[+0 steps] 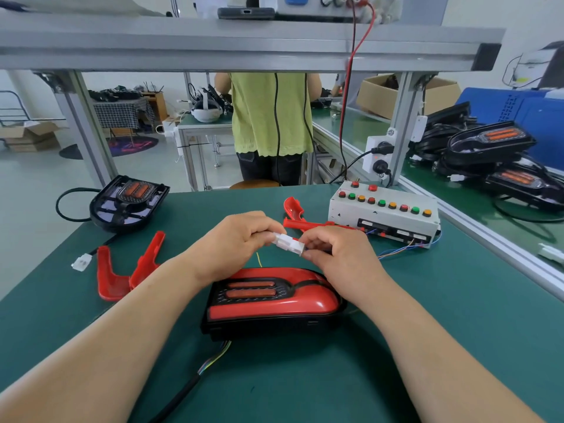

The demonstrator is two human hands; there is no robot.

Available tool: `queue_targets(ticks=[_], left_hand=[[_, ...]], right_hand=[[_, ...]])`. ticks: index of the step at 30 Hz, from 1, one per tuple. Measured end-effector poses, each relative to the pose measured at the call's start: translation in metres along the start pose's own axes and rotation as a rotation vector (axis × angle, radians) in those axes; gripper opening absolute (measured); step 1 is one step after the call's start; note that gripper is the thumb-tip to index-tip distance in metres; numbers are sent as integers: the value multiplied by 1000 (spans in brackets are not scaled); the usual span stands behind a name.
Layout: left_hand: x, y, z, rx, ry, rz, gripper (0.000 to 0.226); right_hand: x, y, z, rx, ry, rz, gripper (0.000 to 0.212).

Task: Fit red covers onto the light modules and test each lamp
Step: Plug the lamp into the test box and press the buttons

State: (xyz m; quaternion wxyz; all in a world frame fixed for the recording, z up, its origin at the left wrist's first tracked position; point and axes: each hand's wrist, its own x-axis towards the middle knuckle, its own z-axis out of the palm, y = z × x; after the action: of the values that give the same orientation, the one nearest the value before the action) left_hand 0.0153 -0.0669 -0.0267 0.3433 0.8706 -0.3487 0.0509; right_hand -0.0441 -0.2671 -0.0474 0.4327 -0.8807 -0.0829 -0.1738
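At frame centre, the left hand (241, 236) and right hand (335, 254) each pinch the white plastic connector (288, 243), presumably linking the red-covered black lamp module (271, 297) to the grey push-button test box (384, 212).

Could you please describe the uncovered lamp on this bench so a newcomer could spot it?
Start at the green mat. At its far left corner lies a black lamp with a looped cable. The nearer lamp is red on top; this one is bare black.
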Motion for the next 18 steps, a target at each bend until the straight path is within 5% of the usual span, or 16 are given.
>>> queue_targets(ticks=[9, 18], left_hand=[[5, -6, -2, -92, -57, -192, 23], [8, 2, -4, -243, -88, -201, 23]], right_hand=[[-2, -2, 5, -17, 53, -79, 19], [-1, -5, 9, 84, 83, -40, 23]])
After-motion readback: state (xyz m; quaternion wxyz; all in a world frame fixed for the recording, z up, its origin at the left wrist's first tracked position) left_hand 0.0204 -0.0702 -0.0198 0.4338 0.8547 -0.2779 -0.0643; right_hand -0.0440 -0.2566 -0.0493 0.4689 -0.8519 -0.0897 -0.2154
